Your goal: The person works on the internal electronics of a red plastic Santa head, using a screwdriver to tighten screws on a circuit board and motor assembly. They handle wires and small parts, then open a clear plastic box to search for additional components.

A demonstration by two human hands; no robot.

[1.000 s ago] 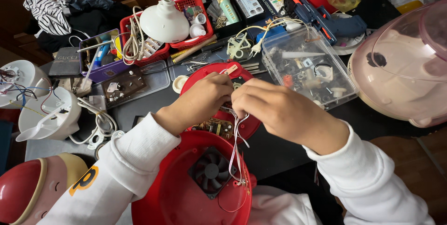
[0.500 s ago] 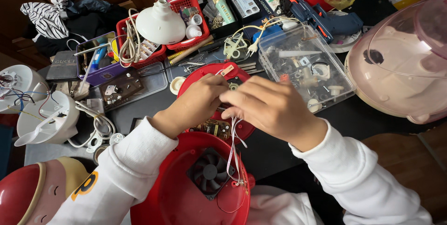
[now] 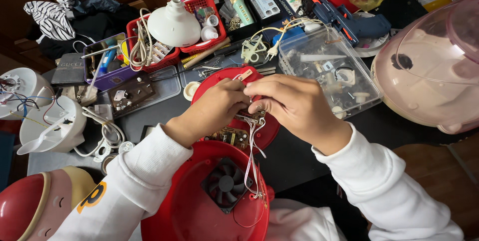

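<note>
Setting was a small-appliance repair bench, crowded and informal. Evidence: opened red housing (image 3: pixel 199 211) with exposed cooling fan (image 3: pixel 225 183); bare circuit board (image 3: pixel 230 136) trailing white wires (image 3: pixel 252 156); clear plastic box of loose spare parts (image 3: pixel 327 69); red baskets (image 3: pixel 164 51) holding cables and fittings; blue glue gun (image 3: pixel 349 19); dismantled white shells (image 3: pixel 47 128) with wiring at the edge.

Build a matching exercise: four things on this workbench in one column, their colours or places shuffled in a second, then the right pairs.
Things:
1. Fan housing
2. Glue gun
3. Parts box
4. Funnel-shaped shade

Descriptions:
A. Clear plastic, right of the hands
B. White, resting on a red basket
C. Red, nearest the camera, with a black fan
D. Blue, at the far edge

Pairs: 1-C, 2-D, 3-A, 4-B
</note>
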